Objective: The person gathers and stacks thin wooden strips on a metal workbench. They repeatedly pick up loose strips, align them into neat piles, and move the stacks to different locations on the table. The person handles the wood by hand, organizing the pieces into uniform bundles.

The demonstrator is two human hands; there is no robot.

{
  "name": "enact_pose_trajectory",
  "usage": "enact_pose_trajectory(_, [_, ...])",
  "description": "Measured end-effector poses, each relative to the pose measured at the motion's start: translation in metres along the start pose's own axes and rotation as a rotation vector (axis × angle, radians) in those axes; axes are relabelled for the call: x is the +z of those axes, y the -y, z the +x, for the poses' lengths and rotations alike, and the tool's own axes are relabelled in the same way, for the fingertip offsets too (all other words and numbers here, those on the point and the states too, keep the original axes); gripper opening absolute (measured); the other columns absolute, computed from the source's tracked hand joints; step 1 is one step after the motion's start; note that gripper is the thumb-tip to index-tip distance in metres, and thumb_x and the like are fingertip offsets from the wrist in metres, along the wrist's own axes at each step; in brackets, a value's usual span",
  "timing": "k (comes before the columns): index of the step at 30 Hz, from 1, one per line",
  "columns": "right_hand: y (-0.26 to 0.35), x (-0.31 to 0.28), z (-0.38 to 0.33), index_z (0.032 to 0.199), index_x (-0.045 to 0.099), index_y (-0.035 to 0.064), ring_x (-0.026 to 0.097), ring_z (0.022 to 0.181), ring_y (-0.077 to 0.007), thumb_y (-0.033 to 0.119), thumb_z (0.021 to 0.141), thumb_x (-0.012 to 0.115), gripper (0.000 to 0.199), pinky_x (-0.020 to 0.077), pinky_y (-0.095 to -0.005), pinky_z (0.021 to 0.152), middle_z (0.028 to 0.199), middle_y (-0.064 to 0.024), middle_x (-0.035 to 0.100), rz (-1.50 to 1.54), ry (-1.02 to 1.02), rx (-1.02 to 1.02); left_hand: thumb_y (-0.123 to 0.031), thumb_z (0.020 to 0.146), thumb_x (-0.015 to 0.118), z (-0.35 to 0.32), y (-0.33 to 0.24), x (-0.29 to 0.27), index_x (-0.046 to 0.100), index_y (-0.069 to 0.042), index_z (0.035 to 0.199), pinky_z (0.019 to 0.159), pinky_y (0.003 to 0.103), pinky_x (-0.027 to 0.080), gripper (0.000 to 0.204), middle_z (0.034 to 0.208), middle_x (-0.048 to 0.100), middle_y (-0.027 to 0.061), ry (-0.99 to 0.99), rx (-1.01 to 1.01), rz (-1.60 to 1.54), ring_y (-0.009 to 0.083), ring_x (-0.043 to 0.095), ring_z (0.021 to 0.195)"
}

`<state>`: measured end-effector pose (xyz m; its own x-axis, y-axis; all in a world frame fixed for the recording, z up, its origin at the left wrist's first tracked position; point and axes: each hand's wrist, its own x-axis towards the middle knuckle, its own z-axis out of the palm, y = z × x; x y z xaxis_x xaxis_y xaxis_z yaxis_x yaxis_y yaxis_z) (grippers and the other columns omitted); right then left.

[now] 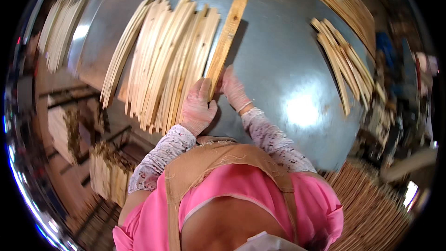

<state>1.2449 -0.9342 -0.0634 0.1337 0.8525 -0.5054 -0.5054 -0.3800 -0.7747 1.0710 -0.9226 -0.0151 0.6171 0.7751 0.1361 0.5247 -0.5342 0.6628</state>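
Observation:
A long flat wooden slat lies on the grey metal table, running from near my hands up toward the far edge. My left hand, in a pale glove, grips its near end from the left. My right hand, also gloved, presses on the same end from the right. Directly left of the slat lies a wide fan of several thin wooden strips, side by side, touching the slat's left edge.
A smaller bundle of thin strips lies at the table's right. More strips lie at the far left. Stacks of strips stand low at right, and cut wood pieces at lower left.

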Motion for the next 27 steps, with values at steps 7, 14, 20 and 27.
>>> enact_pose_trajectory(7, [0.049,-0.136,-0.161,0.137,0.065,-0.0034,0.073,0.088,-0.0220,0.027,0.109,0.056,0.043,0.0603,-0.0351,0.079,0.104,-0.0136,0.075,0.214,-0.722,-0.349,-0.025,0.097,0.074,0.026,-0.099,0.086,0.046,0.000,0.159,0.102,0.044,0.058,0.072,0.142,0.066,0.0235,0.635,0.289,-0.379,0.0345,0.072,0.117])
enact_pose_trajectory(14, [-0.062,-0.234,-0.446,0.141,0.063,-0.0047,0.073,0.088,-0.0255,0.020,0.107,0.057,0.043,0.0609,-0.0385,0.078,0.108,-0.0169,0.075,0.350,-1.579,-0.539,-0.027,0.102,0.067,-0.034,-0.075,0.164,0.057,-0.003,0.153,0.099,0.044,0.057,0.057,0.133,0.071,0.0198,0.913,0.328,-0.320,0.0338,0.072,0.112])
enact_pose_trajectory(20, [-0.242,-0.223,-0.554,0.122,0.073,-0.0002,0.071,0.100,-0.0353,0.019,0.105,0.057,0.030,0.0571,-0.0395,0.087,0.114,-0.0216,0.076,0.027,-2.102,-0.112,-0.022,0.101,0.066,-0.048,-0.056,0.160,0.056,-0.001,0.153,0.099,0.041,0.056,0.057,0.132,0.072,0.0191,1.135,0.344,-0.043,0.0307,0.072,0.110])
enact_pose_trajectory(27, [-0.437,-0.233,-0.498,0.097,0.071,0.0006,0.072,0.093,-0.0370,0.019,0.106,0.052,0.027,0.0582,-0.0457,0.083,0.093,-0.0217,0.072,-0.289,-1.954,0.648,-0.015,0.103,0.066,-0.045,-0.051,0.169,0.057,0.002,0.152,0.102,0.035,0.056,0.053,0.133,0.072,0.0181,1.138,0.192,-0.139,0.0245,0.072,0.115])
